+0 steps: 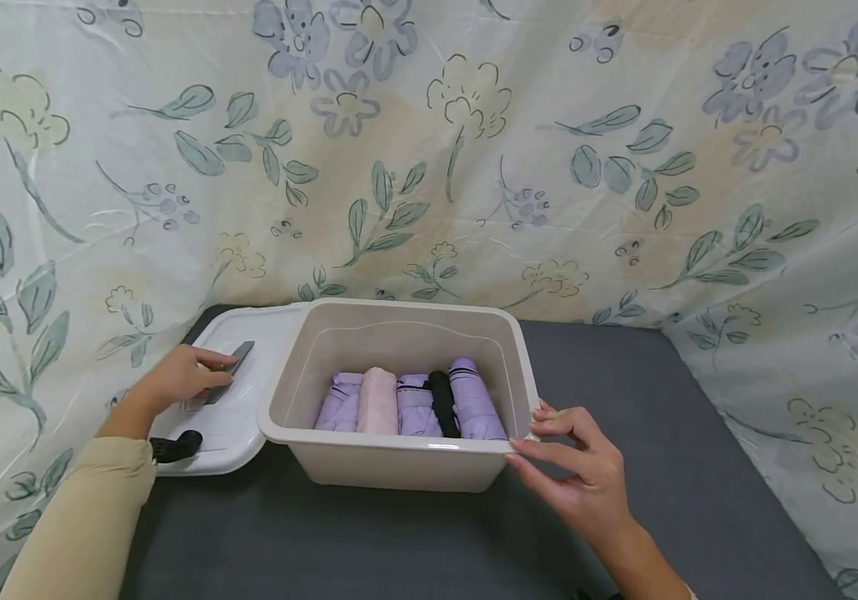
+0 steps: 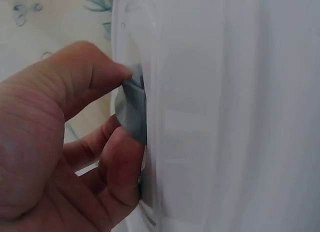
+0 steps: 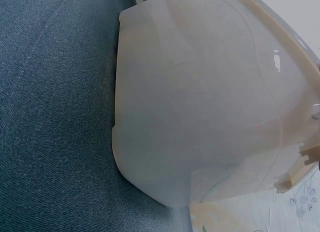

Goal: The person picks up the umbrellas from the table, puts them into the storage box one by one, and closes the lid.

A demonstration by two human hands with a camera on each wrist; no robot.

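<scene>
A beige plastic storage box (image 1: 398, 463) stands uncovered on the dark surface, with rolled garments inside: purple rolls (image 1: 477, 398), a pink roll (image 1: 378, 400) and a narrow black one (image 1: 443, 403). To its left lies its white lid (image 1: 237, 442). My left hand (image 1: 183, 377) pinches the lid's grey handle (image 2: 134, 109) between thumb and fingers. At the box's front right corner my right hand (image 1: 574, 462) grips the rim, thumb low and fingertips on the edge. The right wrist view shows the box's outer wall (image 3: 195, 102), with the fingers out of sight.
A dark grey cloth (image 1: 669, 467) covers the table around the box. Behind and at both sides hangs a floral curtain (image 1: 474, 167), close to the lid's far edge. A black wrist strap (image 1: 173, 447) sits at my left cuff.
</scene>
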